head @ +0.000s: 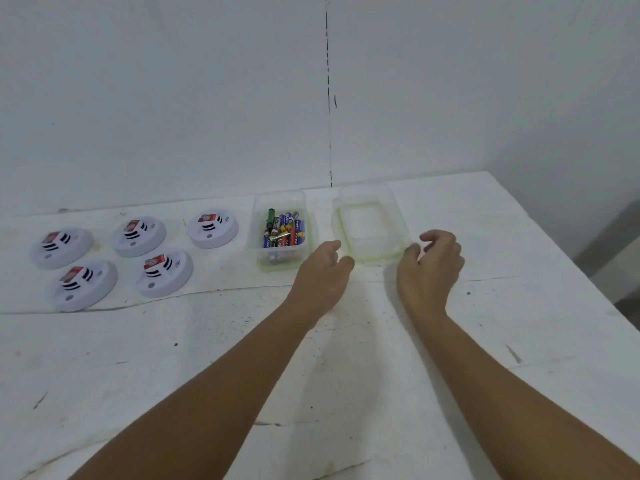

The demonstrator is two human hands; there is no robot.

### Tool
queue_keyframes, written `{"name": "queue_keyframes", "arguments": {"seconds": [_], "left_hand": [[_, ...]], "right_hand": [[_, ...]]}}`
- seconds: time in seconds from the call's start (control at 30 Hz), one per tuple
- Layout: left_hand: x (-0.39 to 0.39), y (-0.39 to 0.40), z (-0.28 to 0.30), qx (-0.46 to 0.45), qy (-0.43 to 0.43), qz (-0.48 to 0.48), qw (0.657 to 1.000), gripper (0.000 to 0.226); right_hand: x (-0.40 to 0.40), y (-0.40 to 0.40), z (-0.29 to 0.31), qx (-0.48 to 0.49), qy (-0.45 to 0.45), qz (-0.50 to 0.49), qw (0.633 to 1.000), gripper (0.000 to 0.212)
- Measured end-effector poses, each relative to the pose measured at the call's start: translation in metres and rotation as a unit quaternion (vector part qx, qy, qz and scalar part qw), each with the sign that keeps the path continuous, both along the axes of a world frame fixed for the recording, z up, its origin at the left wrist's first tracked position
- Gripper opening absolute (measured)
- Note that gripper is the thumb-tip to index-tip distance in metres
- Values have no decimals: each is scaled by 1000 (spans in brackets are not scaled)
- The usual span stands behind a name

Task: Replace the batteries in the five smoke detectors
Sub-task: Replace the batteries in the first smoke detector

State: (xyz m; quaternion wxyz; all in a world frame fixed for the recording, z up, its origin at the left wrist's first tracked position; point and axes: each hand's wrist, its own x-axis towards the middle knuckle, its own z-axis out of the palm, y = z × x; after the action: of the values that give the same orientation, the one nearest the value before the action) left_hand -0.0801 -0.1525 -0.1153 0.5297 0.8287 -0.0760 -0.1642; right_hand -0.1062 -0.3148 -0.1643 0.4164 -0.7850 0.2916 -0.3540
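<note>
Five white round smoke detectors sit at far left on the white tabletop [346,358], each w/ a red-and-black label on top: far row of three [61,247], [138,236], [213,229], near row of two [82,284], [163,271]. All lie well left of both hands, untouched.

Right of the detectors, a clear plastic tub w/ green rim [281,263], lid off, holds a heap of mixed AA-type batteries [284,230] in green, blue, red, yellow. Left hand [323,271] hangs just beside the tub's near-right corner, fingers loosely curled, gripping nothing; can't tell if it brushes the tub.

Just right of the tub lies its clear lid w/ green seal [369,226], flat on the tabletop. Lid sits between the two hands, slightly farther back. Right hand [431,268] is at the lid's near-right corner, fingers relaxed and bent, nothing in it; contact w/ lid edge unclear.

Plain white wall [207,98] behind.
</note>
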Motion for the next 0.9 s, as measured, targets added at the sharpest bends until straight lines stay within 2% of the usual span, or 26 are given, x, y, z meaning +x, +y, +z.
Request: {"name": "queue_keyframes", "arguments": {"seconds": [0.07, 0.17, 0.27, 0.37, 0.47, 0.67, 0.77, 0.9], "left_hand": [[-11, 18, 0, 21, -28, -10, 999, 36], [-26, 50, -9, 53, -79, -7, 995, 10], [-34, 87, -17, 77, -99, 9, 992, 11], [-37, 128, -19, 101, -110, 45, 988, 13], [-35, 170, -20, 134, -131, 87, 978, 13], [-19, 225, -17, 174, -204, 128, 955, 7], [7, 240, -25, 226, -259, 132, 930, 25], [43, 249, -26, 328, -276, 120, 895, 54]], "right_hand": [[-14, 23, 4, -21, -31, 34, 999, 11], [-29, 62, 9, -28, -29, 159, 987, 14], [-26, 96, 6, -49, 31, 268, 962, 12], [-18, 124, 1, -53, 82, 335, 937, 5], [-7, 154, -1, -66, 124, 378, 915, 5], [23, 210, 1, -55, 123, 423, 896, 4], [34, 228, -3, -29, 131, 393, 910, 5], [35, 232, -8, -70, 151, 376, 912, 6]]}}
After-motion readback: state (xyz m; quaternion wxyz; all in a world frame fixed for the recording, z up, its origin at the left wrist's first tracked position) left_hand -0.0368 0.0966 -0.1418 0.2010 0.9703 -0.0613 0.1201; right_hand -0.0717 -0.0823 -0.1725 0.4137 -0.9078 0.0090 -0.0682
